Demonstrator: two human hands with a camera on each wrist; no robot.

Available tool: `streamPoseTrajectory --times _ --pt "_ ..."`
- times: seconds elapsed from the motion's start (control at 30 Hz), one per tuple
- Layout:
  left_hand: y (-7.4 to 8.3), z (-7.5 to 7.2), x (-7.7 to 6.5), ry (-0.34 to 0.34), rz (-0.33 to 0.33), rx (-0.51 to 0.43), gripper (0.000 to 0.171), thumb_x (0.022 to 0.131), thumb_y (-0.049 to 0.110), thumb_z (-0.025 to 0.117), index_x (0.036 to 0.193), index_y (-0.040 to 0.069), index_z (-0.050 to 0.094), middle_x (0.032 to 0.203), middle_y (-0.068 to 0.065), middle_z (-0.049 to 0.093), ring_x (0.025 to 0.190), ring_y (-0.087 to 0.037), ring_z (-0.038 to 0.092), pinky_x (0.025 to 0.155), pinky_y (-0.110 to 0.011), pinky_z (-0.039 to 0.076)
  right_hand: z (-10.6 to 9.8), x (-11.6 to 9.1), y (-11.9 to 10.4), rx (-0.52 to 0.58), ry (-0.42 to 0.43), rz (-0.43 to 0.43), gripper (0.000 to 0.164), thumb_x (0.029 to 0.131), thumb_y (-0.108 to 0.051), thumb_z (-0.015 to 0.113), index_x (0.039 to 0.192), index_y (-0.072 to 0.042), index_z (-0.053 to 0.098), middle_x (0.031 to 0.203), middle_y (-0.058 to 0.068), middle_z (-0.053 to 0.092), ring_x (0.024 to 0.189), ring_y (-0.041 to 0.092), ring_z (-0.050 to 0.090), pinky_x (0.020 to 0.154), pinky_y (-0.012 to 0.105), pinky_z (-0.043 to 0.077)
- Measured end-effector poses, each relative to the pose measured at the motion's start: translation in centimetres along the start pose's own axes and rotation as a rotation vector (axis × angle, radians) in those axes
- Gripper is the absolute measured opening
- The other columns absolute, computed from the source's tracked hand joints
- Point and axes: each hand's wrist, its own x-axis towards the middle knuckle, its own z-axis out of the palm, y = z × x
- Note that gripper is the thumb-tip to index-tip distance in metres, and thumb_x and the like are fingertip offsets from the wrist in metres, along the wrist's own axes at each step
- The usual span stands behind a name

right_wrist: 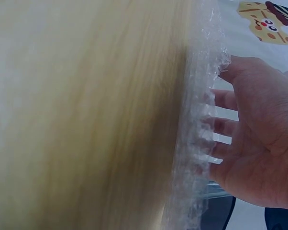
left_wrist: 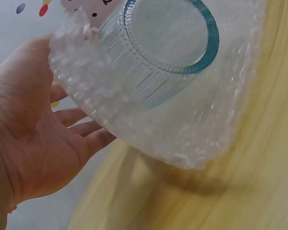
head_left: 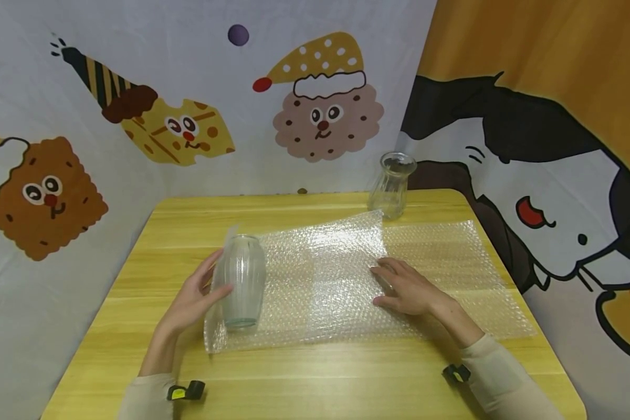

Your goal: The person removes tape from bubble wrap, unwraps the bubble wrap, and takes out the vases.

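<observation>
A ribbed clear glass vase [head_left: 244, 286] lies on a sheet of bubble wrap [head_left: 289, 291], its thick greenish base towards me. My left hand [head_left: 191, 300] grips the sheet's left end, which stands up against the vase. Its thumb comes over the wrap; in the left wrist view, the wrap hides the fingertips. The right hand [head_left: 412, 289] rests its extended fingers on the sheet, beside a raised edge. Seen from the right wrist, the fingers [right_wrist: 224, 127] touch the wrap [right_wrist: 192, 134] side-on.
A second glass vase [head_left: 391, 186], with a flared rim, stands upright at the table's back right. More bubble wrap [head_left: 451, 256] spreads to the right. The yellow wooden table [head_left: 315, 379] meets a cartoon-printed cloth [head_left: 205, 181] behind it.
</observation>
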Motion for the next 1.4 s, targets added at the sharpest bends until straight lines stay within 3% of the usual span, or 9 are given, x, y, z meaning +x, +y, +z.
streamPoseTrajectory --times 0.13,0.3,0.43,0.63,0.7,0.8,0.9,0.97,1.4 --pt "-0.2 -0.4 -0.4 0.001 -0.022 -0.022 0.086 0.111 0.018 0.073 0.182 0.020 0.023 0.187 -0.025 0.024 0.165 -0.060 0.035 0.110 -0.018 0.054 -0.1 0.0 0.0 0.002 -0.005 0.008 0.076 0.103 -0.043 0.082 0.163 -0.004 0.056 0.172 0.030 0.047 0.158 0.056 0.047 0.129 0.074 0.043" --pt "-0.2 -0.9 -1.0 0.009 -0.059 -0.018 0.086 0.112 0.021 0.072 0.182 0.022 0.022 0.185 -0.028 0.028 0.164 -0.060 0.037 0.109 -0.023 0.059 0.0 -0.1 0.1 0.008 -0.002 0.006 0.076 0.103 -0.043 0.083 0.163 -0.003 0.056 0.172 0.030 0.047 0.158 0.056 0.047 0.129 0.075 0.043" --pt "-0.3 -1.3 -1.4 0.033 -0.067 -0.015 0.082 0.114 0.022 0.069 0.182 0.021 0.023 0.185 -0.028 0.028 0.164 -0.060 0.038 0.106 -0.012 0.055 0.0 -0.1 0.1 0.007 0.000 0.003 0.075 0.103 -0.042 0.083 0.162 -0.003 0.056 0.171 0.030 0.048 0.157 0.056 0.048 0.129 0.075 0.044" --pt "-0.9 -2.2 -1.7 0.122 0.014 0.105 0.073 0.115 0.014 0.066 0.179 0.011 0.030 0.184 -0.027 0.030 0.154 -0.065 0.048 0.103 -0.001 0.048 0.0 0.0 0.1 0.003 0.001 -0.003 0.075 0.104 -0.042 0.082 0.162 -0.003 0.056 0.171 0.030 0.047 0.157 0.056 0.048 0.128 0.075 0.044" --pt "-1.1 -2.5 -1.8 0.155 0.038 0.189 0.074 0.113 0.010 0.067 0.178 0.007 0.031 0.182 -0.029 0.034 0.149 -0.066 0.053 0.107 -0.009 0.056 0.0 0.0 0.1 0.003 0.003 -0.004 0.075 0.104 -0.043 0.082 0.162 -0.003 0.056 0.171 0.030 0.047 0.157 0.056 0.048 0.128 0.074 0.044" --pt "-1.3 -3.1 -2.0 0.181 0.059 0.289 0.078 0.108 0.003 0.071 0.176 0.003 0.033 0.177 -0.034 0.039 0.146 -0.067 0.054 0.114 -0.043 0.063 0.0 0.0 0.1 0.002 0.004 -0.003 0.075 0.104 -0.043 0.082 0.162 -0.003 0.057 0.171 0.030 0.048 0.157 0.056 0.048 0.128 0.074 0.044" --pt "-1.7 -3.6 -2.2 0.182 0.063 0.371 0.081 0.104 0.001 0.075 0.174 -0.001 0.035 0.175 -0.039 0.037 0.150 -0.070 0.047 0.117 -0.079 0.048 0.1 0.0 0.2 0.004 0.003 -0.002 0.075 0.103 -0.042 0.082 0.162 -0.004 0.057 0.171 0.029 0.048 0.157 0.056 0.048 0.128 0.074 0.045" --pt "-1.9 -3.9 -2.2 0.175 0.053 0.416 0.081 0.102 0.003 0.077 0.172 -0.003 0.036 0.174 -0.042 0.034 0.152 -0.072 0.041 0.115 -0.089 0.042 0.1 -0.1 0.2 0.004 0.003 -0.001 0.075 0.103 -0.042 0.083 0.162 -0.004 0.057 0.171 0.029 0.048 0.157 0.055 0.048 0.128 0.074 0.045" --pt "-3.9 -4.2 -2.7 0.047 -0.042 0.570 0.071 0.106 0.027 0.077 0.163 -0.007 0.051 0.180 -0.035 0.033 0.165 -0.071 0.017 0.130 -0.089 0.020 0.1 -0.1 0.2 0.017 0.002 -0.002 0.075 0.104 -0.043 0.082 0.162 -0.003 0.056 0.171 0.030 0.048 0.157 0.056 0.048 0.128 0.076 0.044"
